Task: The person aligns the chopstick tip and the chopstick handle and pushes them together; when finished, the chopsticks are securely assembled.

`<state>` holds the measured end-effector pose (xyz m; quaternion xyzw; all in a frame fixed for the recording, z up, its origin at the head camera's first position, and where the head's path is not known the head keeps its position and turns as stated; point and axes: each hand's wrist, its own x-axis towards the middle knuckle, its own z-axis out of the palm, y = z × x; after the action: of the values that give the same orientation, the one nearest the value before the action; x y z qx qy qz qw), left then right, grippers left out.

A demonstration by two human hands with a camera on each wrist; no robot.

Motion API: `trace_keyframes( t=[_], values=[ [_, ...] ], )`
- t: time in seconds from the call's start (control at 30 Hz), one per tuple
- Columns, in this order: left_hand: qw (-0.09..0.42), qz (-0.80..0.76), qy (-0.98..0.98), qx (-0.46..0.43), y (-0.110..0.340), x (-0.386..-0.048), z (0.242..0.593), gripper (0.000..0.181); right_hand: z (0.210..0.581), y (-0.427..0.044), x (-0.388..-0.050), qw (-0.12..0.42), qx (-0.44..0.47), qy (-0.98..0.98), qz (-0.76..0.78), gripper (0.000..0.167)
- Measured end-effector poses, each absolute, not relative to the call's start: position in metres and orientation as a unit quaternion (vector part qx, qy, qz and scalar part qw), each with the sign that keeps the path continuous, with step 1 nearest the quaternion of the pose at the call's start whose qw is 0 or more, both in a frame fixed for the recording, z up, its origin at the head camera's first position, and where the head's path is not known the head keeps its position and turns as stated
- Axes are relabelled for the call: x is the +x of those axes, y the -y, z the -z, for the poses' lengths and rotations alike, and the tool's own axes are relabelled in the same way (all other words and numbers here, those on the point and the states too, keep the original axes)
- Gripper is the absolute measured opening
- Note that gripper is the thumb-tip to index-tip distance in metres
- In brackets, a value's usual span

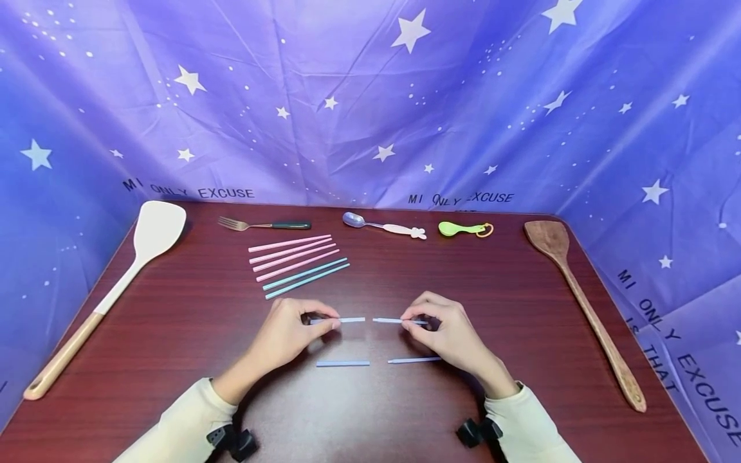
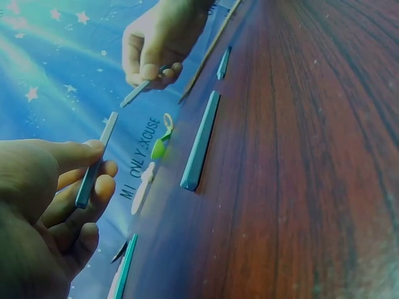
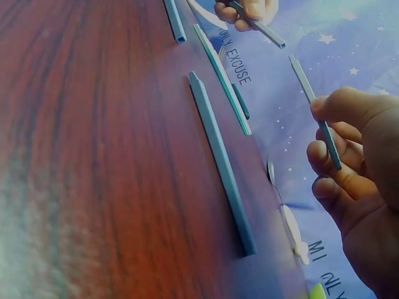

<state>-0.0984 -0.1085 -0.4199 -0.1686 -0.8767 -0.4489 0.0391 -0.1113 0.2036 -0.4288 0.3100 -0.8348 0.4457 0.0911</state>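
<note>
My left hand (image 1: 288, 329) pinches a short blue chopstick section (image 1: 353, 319) between thumb and fingers. Facing it, my right hand (image 1: 450, 326) pinches a second blue section (image 1: 386, 320), whose inner end has a narrower tip (image 3: 292, 57). The two held pieces point at each other above the table with a small gap between their ends. In the right wrist view, the left piece's end (image 3: 282, 45) looks hollow. Closer to me, two more blue sections lie on the tabletop: a plain-ended one (image 1: 343, 364) at left and a narrow-tipped one (image 1: 408, 361) at right, partly by the right hand.
Behind the hands lie several pink chopsticks (image 1: 292, 251) and two teal ones (image 1: 307, 275). Along the back are a fork (image 1: 283, 225), a spoon (image 1: 399, 229) and a green scoop (image 1: 460, 229). A white turner (image 1: 156, 231) lies at left, a wooden spatula (image 1: 585, 296) at right.
</note>
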Motion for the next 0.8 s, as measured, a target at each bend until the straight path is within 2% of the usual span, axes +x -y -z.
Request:
trace_keyframes(
  t=[0.4,0.8],
  values=[
    [0.039,0.446,0.878,-0.17,0.106,-0.0977,0.4248,0.005,0.4295,-0.1999,-0.1078,0.094,0.32,0.826,-0.455,0.011],
    [0.02,0.449,0.878,-0.163,0.1042,-0.0954,0.4231,0.01,0.4319,-0.1984,-0.106,0.098,0.33,0.822,-0.454,0.013]
  ],
)
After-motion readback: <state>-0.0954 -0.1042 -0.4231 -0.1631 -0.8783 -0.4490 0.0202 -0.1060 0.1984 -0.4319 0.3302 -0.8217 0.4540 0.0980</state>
